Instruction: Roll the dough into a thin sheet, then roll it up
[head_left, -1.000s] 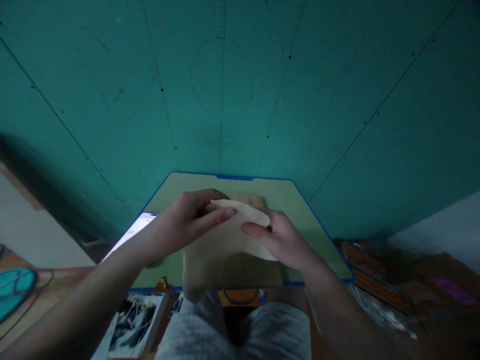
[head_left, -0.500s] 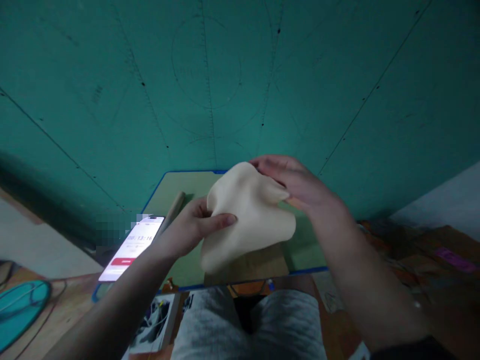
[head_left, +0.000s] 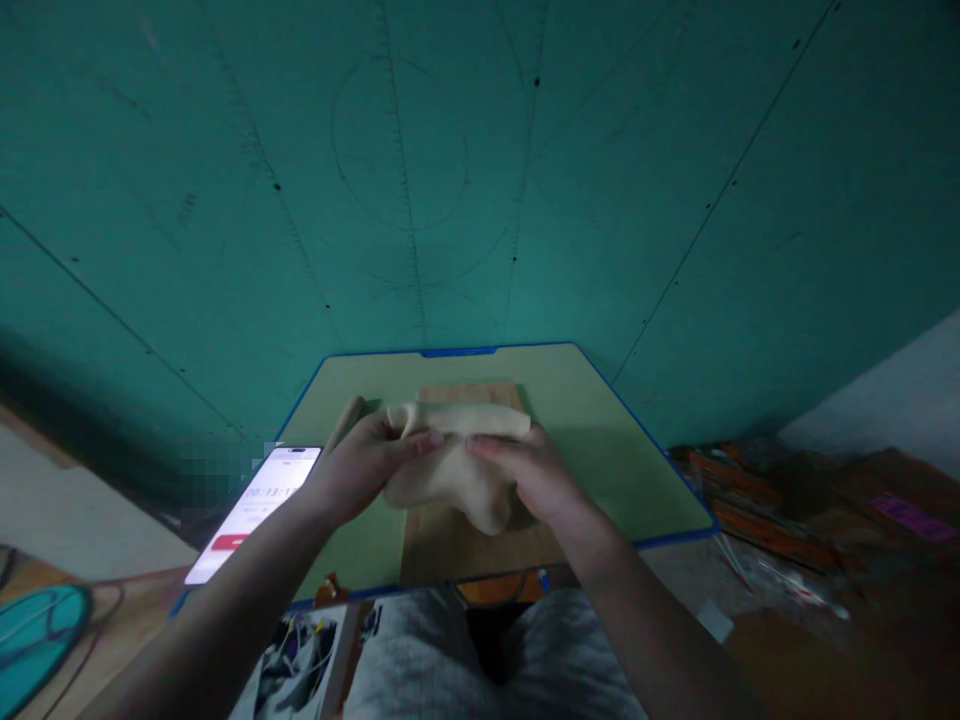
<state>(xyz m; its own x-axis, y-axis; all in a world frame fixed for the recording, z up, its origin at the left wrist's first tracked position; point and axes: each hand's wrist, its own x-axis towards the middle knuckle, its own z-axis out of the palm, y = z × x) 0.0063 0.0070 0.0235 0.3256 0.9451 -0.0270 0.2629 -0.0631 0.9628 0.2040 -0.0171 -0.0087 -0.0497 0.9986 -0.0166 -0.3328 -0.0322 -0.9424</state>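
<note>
Left hand [head_left: 367, 462] and right hand [head_left: 534, 468] each pinched pale floppy sheet [head_left: 450, 472], grip closed, thumbs on near side; sheet sagged over wooden board [head_left: 465, 555] on counter [head_left: 622, 490], phone [head_left: 259, 505] at left.

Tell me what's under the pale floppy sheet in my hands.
Beneath the pale sheet is a wooden board, lying on the green tabletop. The sheet covers the board's middle, so anything there can't be seen.

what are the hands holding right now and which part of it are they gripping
A pale, soft sheet, held near its upper edge: the left hand grips toward the left end, the right hand toward the right end.
</note>
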